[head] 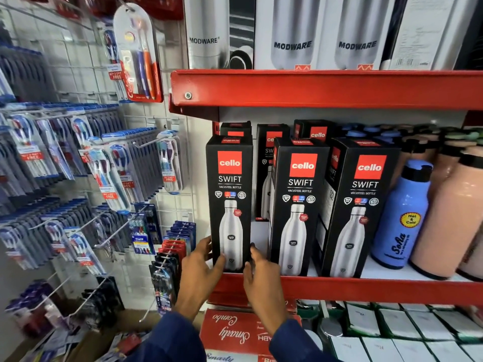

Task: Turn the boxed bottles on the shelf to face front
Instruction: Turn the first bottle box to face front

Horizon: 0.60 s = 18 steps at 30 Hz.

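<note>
Three tall black boxed bottles stand in a front row on the red shelf (366, 287), their printed fronts toward me. My left hand (200, 267) and my right hand (260, 273) clasp the base of the leftmost box (230, 189) from either side. The middle box (298, 194) and the right box (362, 202) stand untouched, each turned slightly so a side panel shows. More black boxes (271, 152) stand behind them in a back row.
A blue flask (401, 218) and peach flasks (449, 226) stand right of the boxes. White boxed bottles (292, 35) fill the shelf above. Toothbrush packs (109, 173) hang on hooks at the left. Red and white boxes (392, 333) lie on the shelf below.
</note>
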Tool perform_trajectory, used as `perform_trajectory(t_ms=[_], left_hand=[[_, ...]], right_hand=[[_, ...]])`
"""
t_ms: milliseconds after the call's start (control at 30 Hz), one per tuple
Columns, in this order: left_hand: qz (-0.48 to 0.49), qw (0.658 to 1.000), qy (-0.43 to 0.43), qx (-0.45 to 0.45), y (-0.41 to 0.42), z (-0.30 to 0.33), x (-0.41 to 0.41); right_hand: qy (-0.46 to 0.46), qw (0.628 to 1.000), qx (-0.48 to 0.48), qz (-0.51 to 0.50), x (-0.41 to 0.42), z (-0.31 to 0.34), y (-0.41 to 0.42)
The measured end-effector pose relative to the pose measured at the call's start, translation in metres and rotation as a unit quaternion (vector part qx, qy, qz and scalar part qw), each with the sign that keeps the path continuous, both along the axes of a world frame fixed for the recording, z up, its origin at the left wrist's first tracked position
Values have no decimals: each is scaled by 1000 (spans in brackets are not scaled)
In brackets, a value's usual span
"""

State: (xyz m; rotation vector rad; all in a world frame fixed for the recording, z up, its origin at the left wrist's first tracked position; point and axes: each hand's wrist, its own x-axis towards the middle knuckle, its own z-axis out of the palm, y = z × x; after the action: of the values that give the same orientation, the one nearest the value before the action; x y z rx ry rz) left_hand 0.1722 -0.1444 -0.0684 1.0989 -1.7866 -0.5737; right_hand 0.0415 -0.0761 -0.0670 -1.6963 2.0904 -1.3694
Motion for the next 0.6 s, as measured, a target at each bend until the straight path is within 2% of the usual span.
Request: perform_trajectory(t_ms=[167, 467, 600], left_hand=[[35, 999, -11, -6, 12, 1, -1], [73, 997, -10, 35, 34, 7, -1], [88, 996, -25, 24, 37, 6, -2]], right_hand=[[22, 999, 36, -15, 1, -4, 4], [6, 1000, 24, 7, 2, -4, 19], [-6, 1000, 20, 20, -2, -5, 21]])
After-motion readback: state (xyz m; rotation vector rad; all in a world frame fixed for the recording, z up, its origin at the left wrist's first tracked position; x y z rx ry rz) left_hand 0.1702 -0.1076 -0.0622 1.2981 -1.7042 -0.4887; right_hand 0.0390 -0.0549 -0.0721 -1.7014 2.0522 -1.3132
